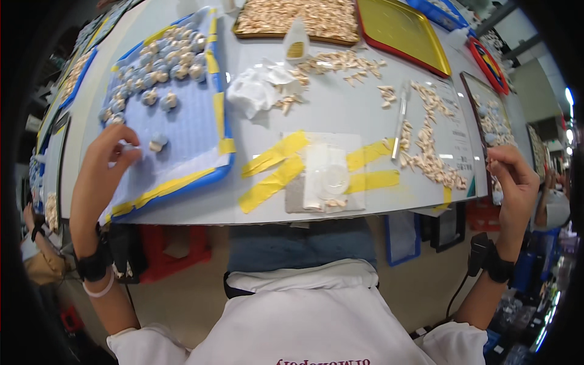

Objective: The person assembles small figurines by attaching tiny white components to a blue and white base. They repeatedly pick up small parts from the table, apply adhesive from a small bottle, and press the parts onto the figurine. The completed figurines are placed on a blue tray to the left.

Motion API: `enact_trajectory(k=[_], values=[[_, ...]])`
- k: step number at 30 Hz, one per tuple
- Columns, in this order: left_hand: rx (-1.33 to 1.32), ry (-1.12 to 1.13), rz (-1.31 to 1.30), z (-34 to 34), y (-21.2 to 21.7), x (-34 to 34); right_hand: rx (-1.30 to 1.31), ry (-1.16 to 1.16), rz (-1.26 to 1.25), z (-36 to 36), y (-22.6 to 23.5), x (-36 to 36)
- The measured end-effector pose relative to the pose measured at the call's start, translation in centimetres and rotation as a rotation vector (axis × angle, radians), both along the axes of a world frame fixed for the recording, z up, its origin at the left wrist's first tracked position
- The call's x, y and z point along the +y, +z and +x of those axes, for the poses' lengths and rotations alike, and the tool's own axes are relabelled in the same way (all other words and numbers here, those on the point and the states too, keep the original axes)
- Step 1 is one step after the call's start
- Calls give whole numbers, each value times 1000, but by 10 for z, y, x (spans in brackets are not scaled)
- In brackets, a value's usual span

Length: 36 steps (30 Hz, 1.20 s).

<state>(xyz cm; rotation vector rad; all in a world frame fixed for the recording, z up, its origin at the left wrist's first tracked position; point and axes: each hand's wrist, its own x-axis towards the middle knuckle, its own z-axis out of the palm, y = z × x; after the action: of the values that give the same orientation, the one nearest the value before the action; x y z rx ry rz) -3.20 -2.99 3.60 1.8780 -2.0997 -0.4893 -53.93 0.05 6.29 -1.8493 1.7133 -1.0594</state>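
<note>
Small pale-blue piece (129,148) pinched in left hand (103,164) fingertips, over the blue-rimmed tray (222,109); too small to tell its axis. Finished pieces (159,58) cluster at the tray's far end. Right hand (514,176) closed on a thin tool (491,176) beside scattered beige bits (429,152).

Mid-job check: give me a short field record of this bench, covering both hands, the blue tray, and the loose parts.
left hand: fingertips pinching a small pale piece over the blue-rimmed tray with yellow tape edges
right hand: raised at the table's right edge, fingers curled; what it holds cannot be told
tray contents: grey-and-tan small assembled pieces, clustered at the far end
loose parts: tan pointed bits scattered near the right hand
centre: clear plastic plate held by yellow tape strips
</note>
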Motion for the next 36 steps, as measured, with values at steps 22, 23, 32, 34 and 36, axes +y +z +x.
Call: enact_trajectory(k=[22,23,32,34,36], values=[[1642,-113,68,-134,-63,85,-22,438,-38,123,-20,-18],[1672,-94,85,-135,-65,86,-21,421,-9,127,-20,-18],[1581,47,89,-148,-72,81,106,509,40,142,-20,-23],[1535,26,64,-146,-75,79,197,567,9,150,-20,-28],[1504,4,66,-145,-77,78,306,593,-24,155,-20,-30]])
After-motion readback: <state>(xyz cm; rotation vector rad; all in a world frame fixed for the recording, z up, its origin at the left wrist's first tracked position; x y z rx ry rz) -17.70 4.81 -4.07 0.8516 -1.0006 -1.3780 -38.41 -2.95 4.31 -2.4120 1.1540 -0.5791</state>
